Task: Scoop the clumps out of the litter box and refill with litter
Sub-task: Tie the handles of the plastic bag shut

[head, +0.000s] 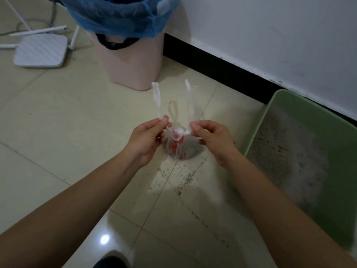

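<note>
The person holds a small clear plastic bag (179, 149) with red print between both hands, low over the tiled floor (58, 113), and whether its bottom touches the tiles cannot be told. The bag bulges with dark grey contents, and its neck is gathered where the two handle strips meet. The left hand (146, 138) has its grip pressed together on the left handle strip (157, 99), thumb against forefinger, and the strip's free end stands up above the fingers. The right hand (214, 138) pinches the right handle strip (191, 101) in the same way, with that end also rising upward. The two hands are close together with the bag's neck between them. The green litter box (258, 128) sits on the floor just to the right of the right forearm, against the black baseboard (222, 72) of the white wall (270, 26), and grey litter (289, 161) covers its bottom. Loose litter grains (185, 178) lie scattered on the tiles below the bag and between the forearms. Beyond the bag stands a pink trash bin (133, 62) lined with a blue liner (119, 14) folded over its rim. A white router (41, 51) with antennas lies on the floor to the left of the bin. The tip of a dark shoe (110, 262) shows at the bottom edge.
</note>
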